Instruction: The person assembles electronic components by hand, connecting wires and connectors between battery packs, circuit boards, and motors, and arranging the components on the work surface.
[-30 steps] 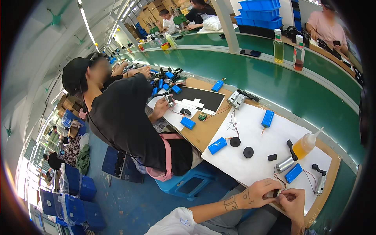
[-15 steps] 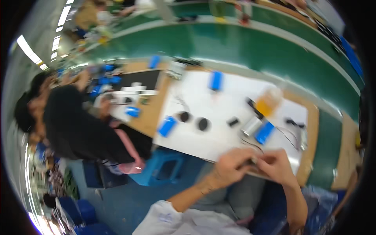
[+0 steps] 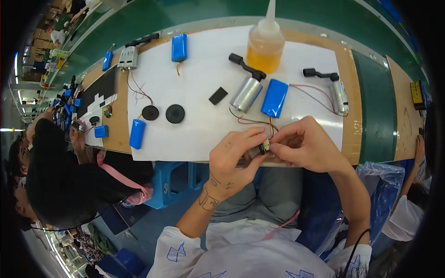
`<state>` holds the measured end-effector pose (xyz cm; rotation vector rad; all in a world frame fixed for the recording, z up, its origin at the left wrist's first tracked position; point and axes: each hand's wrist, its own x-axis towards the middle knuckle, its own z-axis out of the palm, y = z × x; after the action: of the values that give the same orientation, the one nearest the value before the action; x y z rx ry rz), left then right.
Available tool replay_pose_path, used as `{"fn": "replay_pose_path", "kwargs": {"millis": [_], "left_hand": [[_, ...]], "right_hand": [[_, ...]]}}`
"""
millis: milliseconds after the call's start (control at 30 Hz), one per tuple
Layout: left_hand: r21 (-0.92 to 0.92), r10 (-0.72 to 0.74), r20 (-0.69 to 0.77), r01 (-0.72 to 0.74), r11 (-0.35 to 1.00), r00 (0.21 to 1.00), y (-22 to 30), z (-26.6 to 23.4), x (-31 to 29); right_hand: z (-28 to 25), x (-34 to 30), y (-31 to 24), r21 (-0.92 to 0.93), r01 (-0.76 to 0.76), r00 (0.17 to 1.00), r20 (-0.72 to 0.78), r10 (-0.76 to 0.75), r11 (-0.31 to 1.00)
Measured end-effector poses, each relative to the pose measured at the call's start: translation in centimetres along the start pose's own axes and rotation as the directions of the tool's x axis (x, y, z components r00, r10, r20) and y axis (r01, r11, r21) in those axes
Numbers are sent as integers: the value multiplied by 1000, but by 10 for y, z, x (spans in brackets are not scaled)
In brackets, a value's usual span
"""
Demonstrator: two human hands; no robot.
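Observation:
Over the front edge of the table, my left hand (image 3: pixel 236 155) pinches a small circuit board (image 3: pixel 264 146) with a pale connector on it. My right hand (image 3: pixel 308 146) is closed at the board's right side, its fingertips on the connector end, where thin wires come in; fingers partly hide the contact. Red and yellow wires run from there to a blue battery pack (image 3: pixel 275 98) lying just beyond. Beside that pack is a silver cylindrical motor (image 3: pixel 246 95) with a black arm, its leads also trailing toward my hands.
A squeeze bottle (image 3: pixel 265 48) of amber liquid stands behind the motor. Another motor (image 3: pixel 340 97) lies at right. Black discs (image 3: pixel 175 114), a black block (image 3: pixel 218 96) and more blue packs (image 3: pixel 137 134) lie on white paper (image 3: pixel 199 139). A co-worker in black (image 3: pixel 60 171) sits at left.
The view has swung and sharpened, so the table things appear shifted. Both hands stay together on the small board at the table's front edge.

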<state>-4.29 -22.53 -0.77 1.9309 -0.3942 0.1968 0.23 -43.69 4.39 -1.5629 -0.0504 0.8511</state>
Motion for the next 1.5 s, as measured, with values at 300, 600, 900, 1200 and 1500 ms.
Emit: {"fn": "replay_pose_path", "kwargs": {"millis": [300,600,900,1200,1500], "left_hand": [[-2,41,59,-41,999,997,-2,-11,-3],[-84,-56,19,58,995,998,-14,-17,-5],[-164,-90,55,98,982,994,-9,-23,-1],[-185,-170,172,201,962,970,-7,-30,0],[-219,-262,86,274,936,961,10,-10,1]], "right_hand": [[6,5,13,-90,101,995,-15,-103,991],[-10,-1,4,37,-46,999,-15,47,998],[-2,-4,1,-136,-5,997,-72,-5,991],[4,1,21,-645,331,772,-235,-591,689],[18,7,20,-807,516,544,50,-837,287]]}}
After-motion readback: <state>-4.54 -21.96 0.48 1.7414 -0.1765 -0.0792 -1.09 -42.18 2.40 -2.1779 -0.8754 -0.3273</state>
